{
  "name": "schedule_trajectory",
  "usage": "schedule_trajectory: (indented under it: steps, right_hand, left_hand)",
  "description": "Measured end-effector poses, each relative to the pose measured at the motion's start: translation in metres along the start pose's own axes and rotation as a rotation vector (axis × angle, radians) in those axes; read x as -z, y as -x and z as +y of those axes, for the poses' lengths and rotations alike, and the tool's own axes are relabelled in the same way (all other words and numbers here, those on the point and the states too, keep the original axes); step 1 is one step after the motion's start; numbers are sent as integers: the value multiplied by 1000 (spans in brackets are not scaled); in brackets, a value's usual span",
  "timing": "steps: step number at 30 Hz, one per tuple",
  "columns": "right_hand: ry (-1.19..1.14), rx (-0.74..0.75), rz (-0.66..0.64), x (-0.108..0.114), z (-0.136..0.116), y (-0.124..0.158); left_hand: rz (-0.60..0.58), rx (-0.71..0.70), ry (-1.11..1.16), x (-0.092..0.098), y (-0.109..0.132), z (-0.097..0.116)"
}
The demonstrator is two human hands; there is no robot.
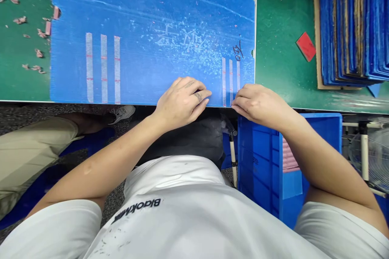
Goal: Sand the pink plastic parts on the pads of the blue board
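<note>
A large blue corrugated plastic board [146,60] lies flat across the table in front of me. Three pale strips with red marks [104,68] run up its left part, and three narrower ones [231,83] are near its right end. My left hand [185,99] rests at the board's front edge, right of the middle, thumb and fingers drawn together. Close to the lower ends of the narrow strips, my right hand [258,103] is closed in a pinch at that same edge. Whatever either set of fingertips may hold is hidden or too small to make out.
Pinkish scraps [38,52] litter the green table [279,81] at left. A red piece [306,47] lies beside a stack of blue sheets [349,28] on the right. Below the table edge stands a blue crate [259,162] with pink pieces. Another person's leg [33,141] is at left.
</note>
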State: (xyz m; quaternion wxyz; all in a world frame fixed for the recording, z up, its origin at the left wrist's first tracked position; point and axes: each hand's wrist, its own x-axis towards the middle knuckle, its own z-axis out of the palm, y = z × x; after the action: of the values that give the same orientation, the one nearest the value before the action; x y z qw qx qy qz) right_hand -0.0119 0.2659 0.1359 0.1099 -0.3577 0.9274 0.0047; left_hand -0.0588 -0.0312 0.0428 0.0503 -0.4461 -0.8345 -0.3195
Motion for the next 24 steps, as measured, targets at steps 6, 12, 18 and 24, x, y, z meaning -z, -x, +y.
schedule_trajectory:
  steps: [6,12,18,24]
  right_hand:
    - [73,18,-56,2,-14,-16]
    - [50,-79,-88,2,29,-30]
    - [125,-423,334,50,39,-40]
    - [-170,-64,603,68,-31,-26]
  left_hand:
    - [3,30,49,-2,1,0]
    - [0,10,25,-2,2,-1]
    - [56,111,107,12,-29,3]
    - [-132,51,244,21,-90,25]
